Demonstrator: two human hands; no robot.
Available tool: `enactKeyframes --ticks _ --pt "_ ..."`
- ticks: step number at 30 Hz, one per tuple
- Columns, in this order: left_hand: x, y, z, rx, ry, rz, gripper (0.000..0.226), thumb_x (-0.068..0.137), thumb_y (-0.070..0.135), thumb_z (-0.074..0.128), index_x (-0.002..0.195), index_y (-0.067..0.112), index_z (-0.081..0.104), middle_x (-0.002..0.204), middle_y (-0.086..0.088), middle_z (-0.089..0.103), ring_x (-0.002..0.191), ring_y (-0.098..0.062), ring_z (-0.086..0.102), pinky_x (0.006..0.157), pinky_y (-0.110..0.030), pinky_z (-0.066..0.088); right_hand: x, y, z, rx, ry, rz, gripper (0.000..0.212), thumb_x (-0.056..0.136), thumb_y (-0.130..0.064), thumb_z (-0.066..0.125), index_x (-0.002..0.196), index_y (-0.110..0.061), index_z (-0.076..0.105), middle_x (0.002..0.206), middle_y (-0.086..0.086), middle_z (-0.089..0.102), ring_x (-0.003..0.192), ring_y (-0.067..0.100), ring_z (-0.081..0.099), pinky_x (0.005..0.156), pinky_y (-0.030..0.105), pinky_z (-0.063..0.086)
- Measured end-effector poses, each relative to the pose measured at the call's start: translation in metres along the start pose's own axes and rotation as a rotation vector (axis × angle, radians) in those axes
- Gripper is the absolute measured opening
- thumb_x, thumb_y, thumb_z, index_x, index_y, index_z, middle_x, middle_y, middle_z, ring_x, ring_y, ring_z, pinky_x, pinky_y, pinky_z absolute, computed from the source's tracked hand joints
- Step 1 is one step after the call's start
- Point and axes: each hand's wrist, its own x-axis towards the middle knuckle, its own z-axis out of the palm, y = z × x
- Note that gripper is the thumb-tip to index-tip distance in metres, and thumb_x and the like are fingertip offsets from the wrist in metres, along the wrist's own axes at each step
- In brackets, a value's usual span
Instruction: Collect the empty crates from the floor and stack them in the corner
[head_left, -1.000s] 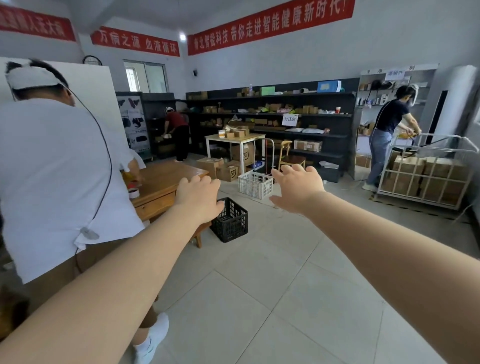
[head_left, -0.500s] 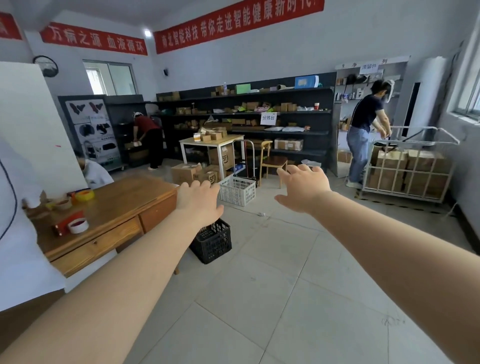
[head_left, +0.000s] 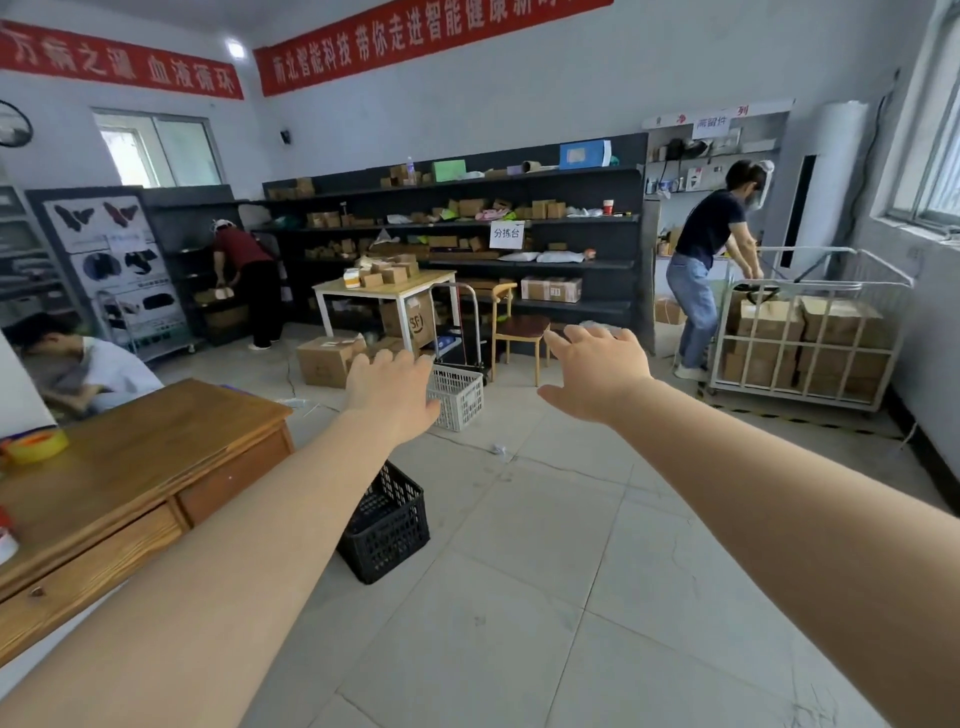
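Two crates are waiting on the floor: a black crate (head_left: 387, 525) beside the wooden tabletop (head_left: 130, 467), a white crate (head_left: 457, 397) farther off. Left hand (head_left: 392, 397) and right hand (head_left: 597, 376) are reaching forward, fingers spread, holding nothing; best crouching by the black one first, gripping opposite rims.

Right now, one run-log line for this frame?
phase: approach | left hand: open, empty | right hand: open, empty | black crate: on floor beside desk | white crate: on floor beyond
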Motion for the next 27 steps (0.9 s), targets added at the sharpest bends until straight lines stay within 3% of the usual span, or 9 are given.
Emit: enactKeyframes --ticks 15,20,27 --pt "0.255 0.049 0.057 -0.014 -0.064 -0.165 0.054 0.095 0.047 0.043 0.141 0.019 0.04 0.141 -0.006 0.048 0.131 -0.028 0.041 0.099 -0.042 0.036 0.25 0.098 0.098 0.03 -0.038 -0.161 0.069 0.093 -0.054 0.047 0.15 -0.022 0.027 0.147 0.005 0.04 0.136 0.028 0.035 0.108 0.045 0.031" --pt "0.344 0.049 0.096 -0.059 -0.072 -0.204 0.061 0.095 0.046 0.045 0.149 0.021 0.031 0.144 -0.007 0.046 0.136 -0.03 0.036 0.101 -0.042 0.035 0.344 0.111 0.126 0.024 -0.013 -0.193 0.071 0.093 -0.053 0.05 0.151 -0.021 0.026 0.148 0.006 0.04 0.137 0.029 0.035 0.109 0.047 0.03" --pt "0.485 0.022 0.144 -0.049 -0.063 -0.228 0.056 0.095 0.049 0.045 0.143 0.021 0.039 0.14 -0.005 0.049 0.13 -0.028 0.043 0.101 -0.042 0.035 0.5 0.11 0.161 -0.003 0.014 -0.222 0.07 0.093 -0.053 0.05 0.151 -0.022 0.025 0.149 0.008 0.039 0.137 0.03 0.035 0.11 0.047 0.03"
